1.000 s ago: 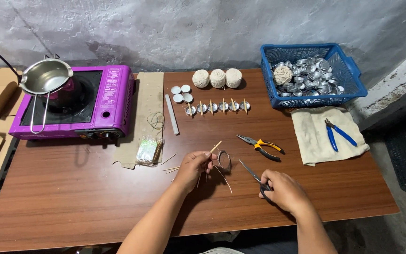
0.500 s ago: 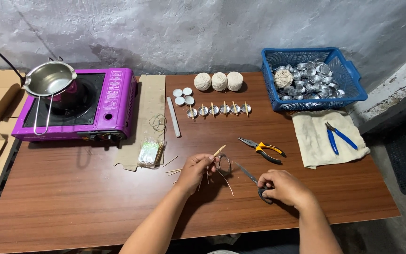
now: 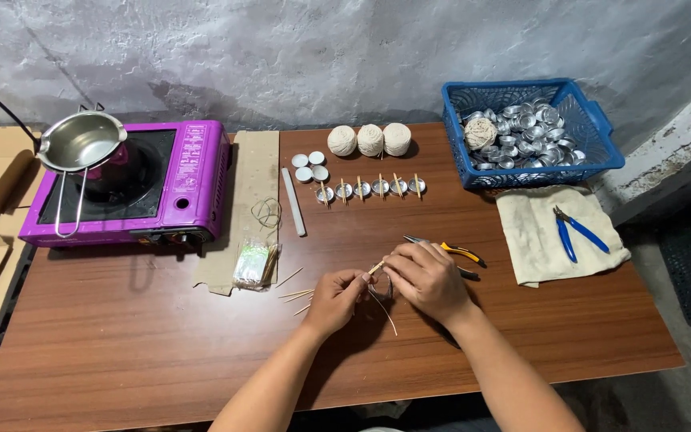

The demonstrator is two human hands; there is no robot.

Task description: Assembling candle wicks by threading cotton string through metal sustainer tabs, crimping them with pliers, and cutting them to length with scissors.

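My left hand (image 3: 336, 301) and my right hand (image 3: 425, 280) meet near the middle of the brown table (image 3: 121, 360). Both pinch a short wooden stick (image 3: 375, 268) between their fingertips. A thin pale wick string (image 3: 385, 314) trails from it toward me. Several loose sticks (image 3: 297, 294) lie just left of my left hand. Orange-handled pliers (image 3: 461, 253) lie beside my right hand, on its far side. A dark handle (image 3: 467, 274) shows at the right edge of my right hand; I cannot tell what it belongs to.
A purple portable stove (image 3: 177, 180) with a steel pot (image 3: 81, 140) stands at the back left. Three twine balls (image 3: 369, 140), a row of small metal cups with sticks (image 3: 371, 189), a blue basket (image 3: 597, 132) and a cloth (image 3: 529, 232) with blue pliers (image 3: 576, 234) fill the back and right.
My right hand has moved left from the dark-handled tool and closed on the stick held by my left hand. The left hand has stayed in place.
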